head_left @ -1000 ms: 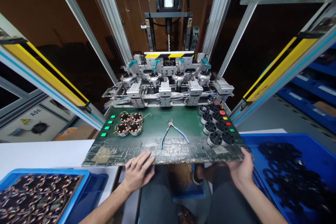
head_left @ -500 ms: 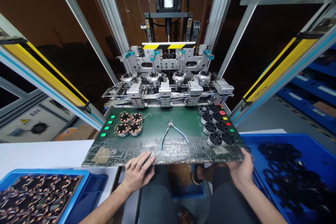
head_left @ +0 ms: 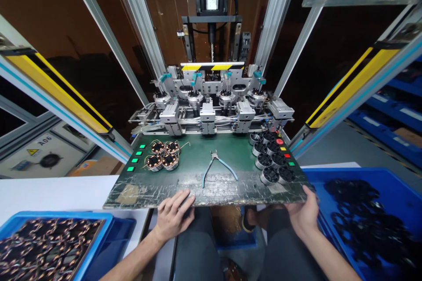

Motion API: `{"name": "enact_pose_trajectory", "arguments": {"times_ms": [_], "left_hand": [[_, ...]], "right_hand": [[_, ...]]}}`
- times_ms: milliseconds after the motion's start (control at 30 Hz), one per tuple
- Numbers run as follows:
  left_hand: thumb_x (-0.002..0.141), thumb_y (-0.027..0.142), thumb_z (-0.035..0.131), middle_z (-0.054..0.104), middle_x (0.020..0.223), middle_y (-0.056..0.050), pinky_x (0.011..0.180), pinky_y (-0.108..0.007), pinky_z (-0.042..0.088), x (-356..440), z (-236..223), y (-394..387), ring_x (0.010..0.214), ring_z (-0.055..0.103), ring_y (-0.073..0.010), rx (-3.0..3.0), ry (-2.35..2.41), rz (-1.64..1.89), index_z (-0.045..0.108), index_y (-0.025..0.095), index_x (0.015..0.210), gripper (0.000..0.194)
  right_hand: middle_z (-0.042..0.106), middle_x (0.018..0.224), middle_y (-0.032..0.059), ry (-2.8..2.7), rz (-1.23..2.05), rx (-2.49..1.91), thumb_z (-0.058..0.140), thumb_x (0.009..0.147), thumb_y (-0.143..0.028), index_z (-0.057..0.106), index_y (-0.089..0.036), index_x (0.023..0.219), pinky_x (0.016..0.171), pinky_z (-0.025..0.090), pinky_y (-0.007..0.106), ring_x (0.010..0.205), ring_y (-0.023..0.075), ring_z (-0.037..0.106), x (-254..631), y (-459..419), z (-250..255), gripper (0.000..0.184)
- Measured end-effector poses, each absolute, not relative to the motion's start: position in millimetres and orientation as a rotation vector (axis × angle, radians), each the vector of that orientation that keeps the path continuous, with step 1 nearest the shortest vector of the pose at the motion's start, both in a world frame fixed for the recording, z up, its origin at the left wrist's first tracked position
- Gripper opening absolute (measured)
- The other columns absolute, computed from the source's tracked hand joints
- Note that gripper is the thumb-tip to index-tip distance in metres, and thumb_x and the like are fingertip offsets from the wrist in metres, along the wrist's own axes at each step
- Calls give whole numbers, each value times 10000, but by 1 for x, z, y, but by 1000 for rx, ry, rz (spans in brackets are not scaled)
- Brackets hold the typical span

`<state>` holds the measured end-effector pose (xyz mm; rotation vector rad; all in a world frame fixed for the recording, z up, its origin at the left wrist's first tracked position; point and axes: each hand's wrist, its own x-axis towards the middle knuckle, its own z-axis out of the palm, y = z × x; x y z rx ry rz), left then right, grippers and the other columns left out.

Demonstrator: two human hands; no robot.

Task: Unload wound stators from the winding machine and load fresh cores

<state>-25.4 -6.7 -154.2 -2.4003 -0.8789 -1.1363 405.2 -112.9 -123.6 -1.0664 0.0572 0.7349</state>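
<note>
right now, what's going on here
A person's left hand rests on the front edge of a green tabletop; the right hand is at its right corner, thumb on top. Open pliers lie untouched between four copper-wound cores on the left and eight dark cores on the right. A machine stands behind.

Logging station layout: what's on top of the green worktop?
Four copper-wound cores left, splayed pliers mid, eight black-topped cores right, buttons along both sides. The left hand and right hand touch its front edge. The surface under the cores is covered, unseen.
</note>
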Motion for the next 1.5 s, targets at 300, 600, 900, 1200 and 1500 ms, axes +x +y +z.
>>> {"name": "enact_pose_trajectory", "arguments": {"times_ms": [300,600,900,1200,1500], "left_hand": [[875,356,842,771,1366,-15,1111,-400,392,-27,-158,-7,1251,695,-229,-2406,-894,-1126,573,366,1569,744],[874,351,850,793,1315,-31,1047,-412,404,-25,-154,-6,1199,707,-228,-2400,-882,-1138,645,330,1491,651],[885,348,841,797,1309,-33,1005,-419,413,-24,-151,-7,1188,716,-227,-2403,-879,-1140,679,316,1437,576],[890,344,838,800,1305,-38,993,-419,413,-24,-148,-7,1191,714,-228,-2408,-873,-1143,704,300,1397,527],[887,350,841,798,1312,-35,997,-422,411,-24,-152,-6,1190,716,-227,-2396,-871,-1149,712,301,1385,517]], "right_hand": [[800,1174,23,62,732,-1082,727,832,-458,764,-234,1220,935,656,454,1047,261,763,406,-113,-125,450],[803,1144,26,54,741,-1072,728,843,-474,766,-229,1220,945,650,445,986,251,770,405,-112,-124,451],[807,1126,24,96,744,-1079,694,859,-436,774,-225,1205,925,657,446,960,247,768,402,-112,-116,413],[809,1143,24,67,727,-1085,714,849,-455,766,-231,1216,931,660,452,993,256,774,404,-112,-121,433],[811,1122,16,59,754,-1078,707,858,-463,766,-235,1241,919,662,440,988,250,776,409,-114,-130,450]]}}
